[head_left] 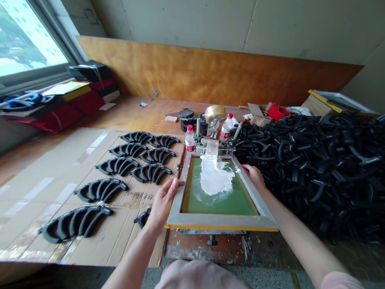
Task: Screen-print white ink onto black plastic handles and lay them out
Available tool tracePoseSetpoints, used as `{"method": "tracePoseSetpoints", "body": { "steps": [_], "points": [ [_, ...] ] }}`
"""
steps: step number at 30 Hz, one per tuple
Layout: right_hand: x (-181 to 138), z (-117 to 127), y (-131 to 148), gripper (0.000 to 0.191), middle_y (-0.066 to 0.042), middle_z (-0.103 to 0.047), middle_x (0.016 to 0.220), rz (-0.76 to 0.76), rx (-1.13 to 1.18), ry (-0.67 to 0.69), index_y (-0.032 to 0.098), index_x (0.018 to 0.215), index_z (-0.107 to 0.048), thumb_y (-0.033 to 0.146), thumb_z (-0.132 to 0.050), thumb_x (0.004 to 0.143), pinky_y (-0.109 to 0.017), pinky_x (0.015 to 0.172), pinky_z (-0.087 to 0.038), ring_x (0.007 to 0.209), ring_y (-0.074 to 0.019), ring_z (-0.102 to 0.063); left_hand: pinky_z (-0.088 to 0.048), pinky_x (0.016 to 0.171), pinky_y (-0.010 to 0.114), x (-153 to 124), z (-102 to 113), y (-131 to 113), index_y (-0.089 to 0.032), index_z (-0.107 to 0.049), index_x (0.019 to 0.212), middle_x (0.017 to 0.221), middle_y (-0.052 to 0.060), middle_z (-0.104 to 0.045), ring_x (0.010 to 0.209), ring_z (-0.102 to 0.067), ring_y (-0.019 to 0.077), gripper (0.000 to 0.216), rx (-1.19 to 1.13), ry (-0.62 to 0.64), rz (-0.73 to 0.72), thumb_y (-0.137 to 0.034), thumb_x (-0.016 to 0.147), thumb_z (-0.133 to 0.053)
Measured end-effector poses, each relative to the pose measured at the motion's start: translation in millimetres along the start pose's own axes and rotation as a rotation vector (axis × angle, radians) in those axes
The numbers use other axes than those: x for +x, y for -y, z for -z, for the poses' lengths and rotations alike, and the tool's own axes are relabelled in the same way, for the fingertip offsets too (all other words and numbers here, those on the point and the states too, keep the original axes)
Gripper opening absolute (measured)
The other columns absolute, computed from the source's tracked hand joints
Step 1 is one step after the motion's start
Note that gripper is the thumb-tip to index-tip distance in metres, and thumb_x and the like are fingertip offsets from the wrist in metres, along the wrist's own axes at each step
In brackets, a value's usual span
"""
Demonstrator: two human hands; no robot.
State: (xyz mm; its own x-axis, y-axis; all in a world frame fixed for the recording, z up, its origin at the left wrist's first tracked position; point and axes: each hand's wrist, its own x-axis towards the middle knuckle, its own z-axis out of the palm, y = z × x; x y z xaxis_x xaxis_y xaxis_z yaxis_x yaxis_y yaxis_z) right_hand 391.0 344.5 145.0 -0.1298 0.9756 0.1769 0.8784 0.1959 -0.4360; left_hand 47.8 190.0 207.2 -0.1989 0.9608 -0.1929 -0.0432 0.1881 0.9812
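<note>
A screen printing frame (pixel 215 220) lies in front of me, with green mesh (pixel 221 205) and a thick patch of white ink (pixel 214 178) spread over its far half. The fingers of my left hand (pixel 165 201) are closed on the frame's left side. At the right side my right hand (pixel 255 177) grips the frame too; its fingertips are partly hidden by the rim. Just left of my left hand lies a black curved part, mostly covered by that hand. A clamp (pixel 213 147) adjoins the frame's far end, and a black knob (pixel 212 240) shows beneath its near edge.
Black curved handle-like parts (pixel 102 168) lie in stacked fans on flattened cardboard (pixel 60 174) at left. A large heap of such parts (pixel 333 172) fills the right. Behind the frame stand red-capped bottles (pixel 190 140), a black tub (pixel 186 118) and a tape roll (pixel 215 113).
</note>
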Motion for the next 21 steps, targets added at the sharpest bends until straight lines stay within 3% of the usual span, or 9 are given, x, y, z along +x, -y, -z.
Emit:
{"method": "tracePoseSetpoints", "body": {
  "steps": [3, 5, 7, 10, 13, 15, 19, 21],
  "points": [
    [24.8, 2.2, 25.1, 0.033, -0.011, -0.056, 0.126, 0.136, 0.017, -0.128, 0.020, 0.124, -0.057, 0.030, -0.048, 0.093, -0.041, 0.100, -0.043, 0.116, -0.0246, -0.052, -0.041, 0.055, 0.023, -5.8, 2.9, 36.5, -0.016, -0.060, 0.119, 0.072, 0.000, -0.064, 0.058, -0.055, 0.0144, 0.063, 0.020, 0.081, 0.130, -0.062, 0.076, -0.058],
    [43.8, -3.7, 56.5, 0.050, -0.013, -0.045, 0.139, 0.290, -0.020, -0.182, 0.019, 0.134, -0.048, 0.033, -0.059, 0.087, -0.044, 0.104, -0.039, 0.127, -0.0279, -0.042, -0.044, 0.060, 0.024, -5.8, 3.1, 59.9, -0.018, -0.054, 0.129, 0.076, 0.001, -0.066, 0.066, -0.060, 0.0165, 0.067, 0.075, 0.063, 0.133, -0.058, 0.075, -0.060],
    [59.1, -15.2, 89.0, 0.058, -0.014, -0.045, 0.137, 0.389, -0.113, -0.130, 0.018, 0.135, -0.046, 0.032, -0.067, 0.081, -0.044, 0.101, -0.040, 0.125, -0.0294, -0.042, -0.046, 0.065, 0.024, -3.8, 2.2, 78.5, -0.020, -0.049, 0.135, 0.077, 0.001, -0.066, 0.073, -0.062, 0.0180, 0.068, 0.149, 0.022, 0.111, -0.055, 0.077, -0.059],
    [66.6, -35.6, 119.8, 0.037, -0.013, -0.061, 0.110, 0.390, -0.251, 0.056, 0.017, 0.114, -0.058, 0.026, -0.069, 0.080, -0.037, 0.086, -0.045, 0.104, -0.0268, -0.054, -0.047, 0.066, 0.025, -0.2, 0.6, 95.1, -0.021, -0.044, 0.139, 0.076, 0.000, -0.066, 0.075, -0.063, 0.0188, 0.068, 0.170, 0.018, 0.123, -0.054, 0.080, -0.055],
    [52.0, -46.6, 121.4, 0.013, -0.010, -0.064, 0.091, 0.382, -0.282, 0.213, 0.017, 0.095, -0.061, 0.022, -0.064, 0.083, -0.032, 0.076, -0.044, 0.090, -0.0240, -0.057, -0.047, 0.064, 0.025, 2.6, 0.4, 102.7, -0.020, -0.041, 0.140, 0.075, -0.001, -0.066, 0.072, -0.063, 0.0183, 0.071, 0.116, 0.039, 0.149, -0.055, 0.080, -0.054],
    [35.3, -43.6, 112.8, 0.004, -0.009, -0.064, 0.088, 0.480, -0.252, 0.266, 0.017, 0.089, -0.061, 0.019, -0.060, 0.084, -0.031, 0.074, -0.042, 0.087, -0.0228, -0.057, -0.047, 0.064, 0.025, 3.7, 1.2, 105.8, -0.020, -0.042, 0.140, 0.074, -0.001, -0.065, 0.071, -0.063, 0.0178, 0.071, 0.102, 0.036, 0.154, -0.055, 0.080, -0.055],
    [13.6, -21.1, 98.4, 0.010, -0.006, -0.065, 0.084, 0.751, -0.172, 0.345, 0.017, 0.082, -0.062, 0.011, -0.055, 0.084, -0.028, 0.074, -0.040, 0.085, -0.0199, -0.055, -0.046, 0.063, 0.025, 4.3, 2.8, 108.4, -0.019, -0.044, 0.138, 0.073, -0.002, -0.064, 0.068, -0.061, 0.0173, 0.071, 0.095, 0.039, 0.155, -0.056, 0.079, -0.055],
    [14.3, -13.1, 98.9, 0.007, -0.004, -0.064, 0.081, 0.775, -0.157, 0.391, 0.018, 0.079, -0.062, 0.013, -0.059, 0.082, -0.027, 0.073, -0.040, 0.081, -0.0189, -0.056, -0.045, 0.062, 0.025, 3.5, 2.9, 107.1, -0.018, -0.045, 0.137, 0.073, -0.001, -0.064, 0.067, -0.060, 0.0171, 0.070, 0.098, 0.036, 0.147, -0.056, 0.079, -0.055]
  ]
}}
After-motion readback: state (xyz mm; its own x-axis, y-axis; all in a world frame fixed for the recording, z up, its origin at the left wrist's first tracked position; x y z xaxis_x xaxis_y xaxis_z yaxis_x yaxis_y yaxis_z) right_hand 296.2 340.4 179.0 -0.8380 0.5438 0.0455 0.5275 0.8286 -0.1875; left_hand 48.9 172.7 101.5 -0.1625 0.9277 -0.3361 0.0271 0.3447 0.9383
